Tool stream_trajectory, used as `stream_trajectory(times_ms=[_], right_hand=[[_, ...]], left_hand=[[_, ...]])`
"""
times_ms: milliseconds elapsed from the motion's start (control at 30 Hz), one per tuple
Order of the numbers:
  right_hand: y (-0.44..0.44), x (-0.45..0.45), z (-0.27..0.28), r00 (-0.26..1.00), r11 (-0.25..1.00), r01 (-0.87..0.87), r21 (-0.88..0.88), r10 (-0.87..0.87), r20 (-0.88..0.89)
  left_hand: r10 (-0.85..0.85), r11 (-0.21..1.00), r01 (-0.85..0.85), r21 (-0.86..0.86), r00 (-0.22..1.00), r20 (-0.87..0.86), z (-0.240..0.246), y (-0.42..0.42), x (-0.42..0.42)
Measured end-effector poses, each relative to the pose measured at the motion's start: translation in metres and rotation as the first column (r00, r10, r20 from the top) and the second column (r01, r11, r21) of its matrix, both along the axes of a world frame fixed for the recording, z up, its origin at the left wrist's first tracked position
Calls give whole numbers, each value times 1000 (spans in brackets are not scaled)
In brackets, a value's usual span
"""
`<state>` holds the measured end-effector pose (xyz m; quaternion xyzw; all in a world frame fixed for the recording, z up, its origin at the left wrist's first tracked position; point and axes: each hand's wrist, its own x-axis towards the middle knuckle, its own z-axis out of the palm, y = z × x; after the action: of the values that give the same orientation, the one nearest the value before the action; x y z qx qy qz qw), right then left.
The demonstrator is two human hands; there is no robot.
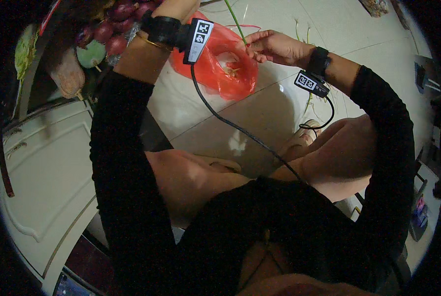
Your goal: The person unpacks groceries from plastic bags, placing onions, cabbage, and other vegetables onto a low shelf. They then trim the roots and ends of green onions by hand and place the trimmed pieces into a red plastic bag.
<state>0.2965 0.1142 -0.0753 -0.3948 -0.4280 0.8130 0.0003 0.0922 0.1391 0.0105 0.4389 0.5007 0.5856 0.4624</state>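
My right hand (276,46) pinches the lower end of a thin green stalk (237,22), probably a scallion, which runs up past the top edge. Of my left hand (183,5) only the part by the wrist shows at the top; its fingers are cut off. Below and between the hands, a red plastic bag (239,87) lies open on the floor. Pale scraps (232,70) sit inside its mouth. Thin stalks with stringy roots (307,105) lie on the tiles beyond my right wrist, partly hidden by it.
Red onions (120,24), a round green vegetable (91,54) and a tan squash (67,76) are grouped at upper left. A white cabinet door (54,166) stands at left. A black cable (239,129) hangs from my left wrist device across the tiled floor (213,129).
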Motion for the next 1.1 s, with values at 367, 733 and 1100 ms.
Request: stream_trajectory(times_ms=[367,733,1100], right_hand=[[-31,2,-53,982,966,-184,183,187,0],[82,84,-122,860,424,-441,791,-53,508],[38,157,-211,553,456,-630,629,-307,775]], left_hand=[[30,987,-28,159,999,-13,11,-5,9],[-161,987,160,19,982,95,-32,3,38],[-216,958,284,-47,819,532,-100,-9,74]])
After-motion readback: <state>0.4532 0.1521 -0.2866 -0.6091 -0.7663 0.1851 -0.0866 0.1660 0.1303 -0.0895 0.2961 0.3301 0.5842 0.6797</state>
